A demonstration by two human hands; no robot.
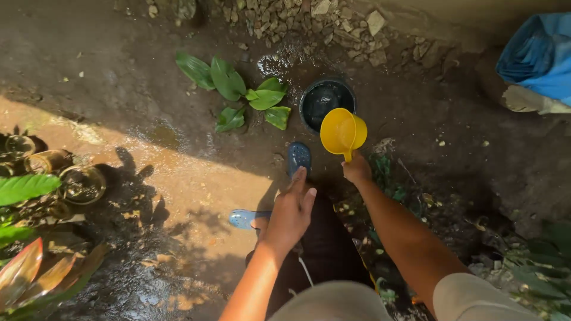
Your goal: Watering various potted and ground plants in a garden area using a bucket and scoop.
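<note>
Yellow scoop (342, 132) held by its handle in the right hand (357, 170), fingers closed around it, mouth tipped toward the dark pot (326, 102) just behind, near the green plant (247, 95). Left hand (291, 214) free, fingers loose and half spread, holding nothing. Better to keep the scoop level and low over the pot, wrist steady. Wet, muddy ground (148, 172) below, stones (309, 18) beyond, blue sandals (298, 157) on the feet.

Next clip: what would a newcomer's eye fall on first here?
The bright yellow scoop, gripped by its handle in the right hand, just beside a dark round bucket on wet ground. The left hand hangs open and empty above blue sandals. A small green plant grows left of the bucket.
</note>
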